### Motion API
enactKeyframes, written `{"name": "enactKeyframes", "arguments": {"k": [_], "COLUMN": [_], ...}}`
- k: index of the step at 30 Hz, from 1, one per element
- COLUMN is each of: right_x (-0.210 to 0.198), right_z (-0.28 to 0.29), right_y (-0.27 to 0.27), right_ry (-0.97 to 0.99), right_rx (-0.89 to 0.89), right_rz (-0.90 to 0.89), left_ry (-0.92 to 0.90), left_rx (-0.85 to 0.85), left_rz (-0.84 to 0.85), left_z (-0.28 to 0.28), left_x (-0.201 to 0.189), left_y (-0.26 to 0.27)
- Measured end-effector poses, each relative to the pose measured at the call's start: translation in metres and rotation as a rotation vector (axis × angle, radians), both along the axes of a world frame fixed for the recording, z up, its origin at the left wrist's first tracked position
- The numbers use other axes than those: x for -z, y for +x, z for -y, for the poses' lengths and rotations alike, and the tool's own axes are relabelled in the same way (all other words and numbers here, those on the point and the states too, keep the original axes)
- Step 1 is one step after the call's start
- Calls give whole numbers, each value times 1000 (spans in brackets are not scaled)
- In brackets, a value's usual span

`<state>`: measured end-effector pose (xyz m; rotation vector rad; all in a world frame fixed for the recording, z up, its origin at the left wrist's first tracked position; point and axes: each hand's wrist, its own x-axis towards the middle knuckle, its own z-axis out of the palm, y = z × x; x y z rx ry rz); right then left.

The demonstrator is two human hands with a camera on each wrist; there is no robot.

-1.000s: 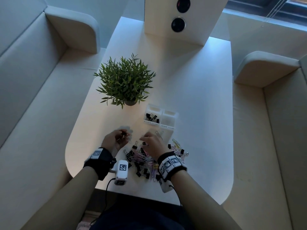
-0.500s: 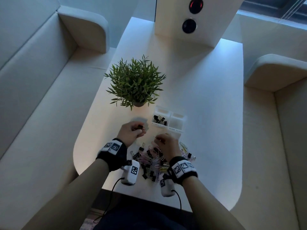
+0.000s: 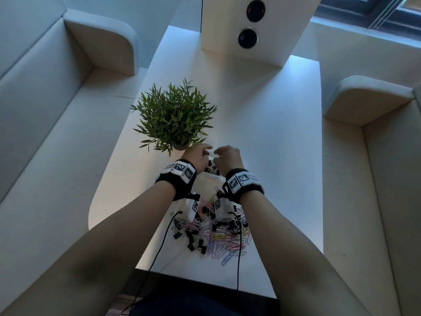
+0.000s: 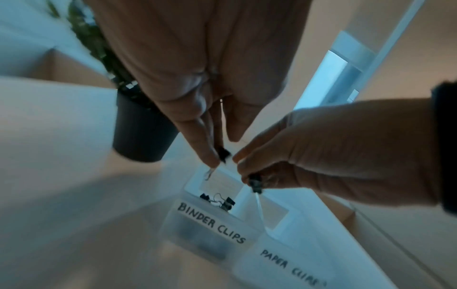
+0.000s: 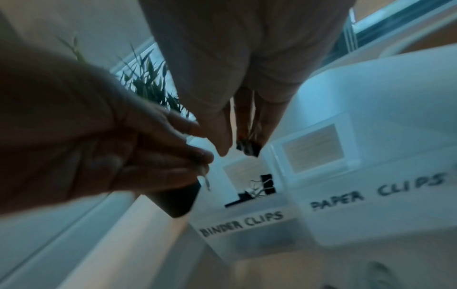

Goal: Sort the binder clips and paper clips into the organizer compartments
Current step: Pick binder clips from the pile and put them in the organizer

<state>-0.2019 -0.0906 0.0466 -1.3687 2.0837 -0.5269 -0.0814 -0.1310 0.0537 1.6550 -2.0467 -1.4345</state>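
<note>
The clear organizer (image 4: 210,226) has two compartments labelled BINDER CLIPS and PAPER CLIPS. A few black binder clips (image 5: 259,187) lie in the binder compartment; the paper clip compartment (image 5: 314,148) shows nothing inside. My left hand (image 4: 222,154) pinches a black binder clip (image 4: 223,153) just above the binder compartment, its wire handle dangling. Close beside it, my right hand (image 5: 245,148) pinches another black binder clip (image 5: 247,149). In the head view both hands (image 3: 201,152) (image 3: 224,153) hide most of the organizer (image 3: 211,173). The mixed pile of clips (image 3: 211,231) lies under my wrists.
A potted green plant (image 3: 173,115) in a dark pot stands right beside my left hand, left of the organizer. A white box with two round dark openings (image 3: 250,23) stands at the table's far end. Beige sofas flank the white table (image 3: 273,133).
Both hands left the pile and moved forward to hover over the organizer, each carrying a binder clip. The head view tilted, so the pile now sits nearer the table's front edge.
</note>
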Motion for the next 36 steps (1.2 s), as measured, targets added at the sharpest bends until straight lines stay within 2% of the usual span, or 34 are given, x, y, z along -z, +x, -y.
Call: {"name": "enactKeyframes", "arguments": {"k": [4,7,9,12,16,17,20,24,30,36], "right_x": [-8,-11,-9,5,35,41,49,53,54,48], "right_z": [-4,-24,-48,-104,-167,-174,-173,-155,-143,-136], "right_y": [-1,-12,-24,-44,-55,-52,-35,-18,-16,-24], "right_ry": [-100,-234,-304,-273,-58,-39,-41,10,110,136], "right_rx": [49,148,216,259,127,71,-82,-159,-47,6], "right_rz": [82,100,81,33,-37,-53,-86,-183,-122,-38], "left_ry": [266,300,116,-162,-180,-192,-299,-319,-311,-370], "left_rx": [-142,-141,-110,-13,311,354,348,338,353,251], "left_rz": [-322,-399,-313,-43,207,222,159,192,273,102], "left_z": [-4,-13,-19,-40,-78,-85,-101,-106,-103,-98], "left_x": [10,7,4,9,32,35,39,45,59,52], "left_y": [14,19,26,48,69,69,67,67,74,80]}}
